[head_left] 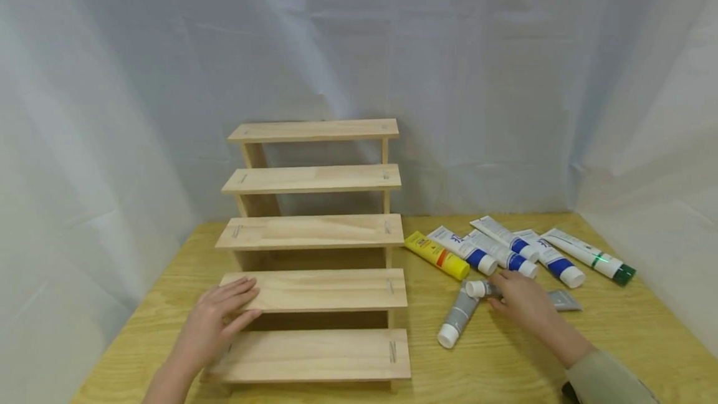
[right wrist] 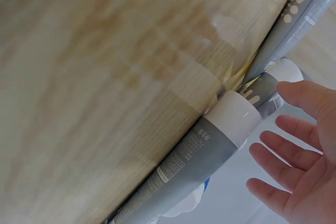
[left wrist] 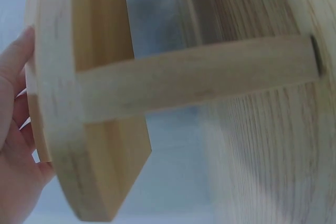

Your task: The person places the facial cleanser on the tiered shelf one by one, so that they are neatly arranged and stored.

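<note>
My left fingers (head_left: 235,301) rest relaxed on the rack (head_left: 336,290) | my right fingers (right wrist: 286,150) spread wide beside a grey tube (head_left: 490,289) | I'd best pinch mid-body, off the cap (head_left: 475,289)

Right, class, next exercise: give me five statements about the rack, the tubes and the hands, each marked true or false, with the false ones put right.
1. The wooden rack has five shelves. True.
2. The right hand holds the yellow tube. False: the right hand is at a gray tube with a white cap.
3. The left hand rests on the second shelf from the bottom. True.
4. The green-capped tube stands upright. False: the green-capped tube lies down.
5. The yellow tube lies right of the wooden rack. True.
</note>
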### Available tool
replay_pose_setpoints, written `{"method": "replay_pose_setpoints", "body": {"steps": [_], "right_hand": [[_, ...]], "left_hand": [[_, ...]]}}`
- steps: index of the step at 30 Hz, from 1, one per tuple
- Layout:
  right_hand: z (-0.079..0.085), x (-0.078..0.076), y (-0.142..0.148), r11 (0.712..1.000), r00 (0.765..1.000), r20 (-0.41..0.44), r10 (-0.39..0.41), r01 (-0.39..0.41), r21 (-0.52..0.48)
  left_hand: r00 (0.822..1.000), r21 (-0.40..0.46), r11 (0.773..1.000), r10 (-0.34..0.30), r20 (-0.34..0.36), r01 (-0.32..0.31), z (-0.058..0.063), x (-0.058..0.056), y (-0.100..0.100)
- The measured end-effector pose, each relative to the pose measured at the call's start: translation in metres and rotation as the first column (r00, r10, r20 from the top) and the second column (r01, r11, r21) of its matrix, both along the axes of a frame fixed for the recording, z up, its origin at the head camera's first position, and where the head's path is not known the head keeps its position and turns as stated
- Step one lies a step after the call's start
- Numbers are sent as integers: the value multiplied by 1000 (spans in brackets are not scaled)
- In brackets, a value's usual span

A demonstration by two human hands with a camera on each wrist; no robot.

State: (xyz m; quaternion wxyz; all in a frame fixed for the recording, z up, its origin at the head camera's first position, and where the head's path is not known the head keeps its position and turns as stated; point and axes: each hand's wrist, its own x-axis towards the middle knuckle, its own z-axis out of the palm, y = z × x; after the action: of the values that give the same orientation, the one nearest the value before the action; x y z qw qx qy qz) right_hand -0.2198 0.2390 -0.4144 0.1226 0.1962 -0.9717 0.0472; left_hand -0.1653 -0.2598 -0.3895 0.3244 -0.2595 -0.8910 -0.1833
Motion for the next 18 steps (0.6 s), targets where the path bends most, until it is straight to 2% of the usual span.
{"method": "replay_pose_setpoints", "body": {"steps": [12,18], "right_hand": [[-9,-12,2,998,999,28,35,-36,42],[-11,-15,2,996,997,-27,75,-73,53]], "left_hand": [[1000,6,1000,-7,-6,7,1,0,1],[1000,12,1000,-5,1,5,2,0,1]]}}
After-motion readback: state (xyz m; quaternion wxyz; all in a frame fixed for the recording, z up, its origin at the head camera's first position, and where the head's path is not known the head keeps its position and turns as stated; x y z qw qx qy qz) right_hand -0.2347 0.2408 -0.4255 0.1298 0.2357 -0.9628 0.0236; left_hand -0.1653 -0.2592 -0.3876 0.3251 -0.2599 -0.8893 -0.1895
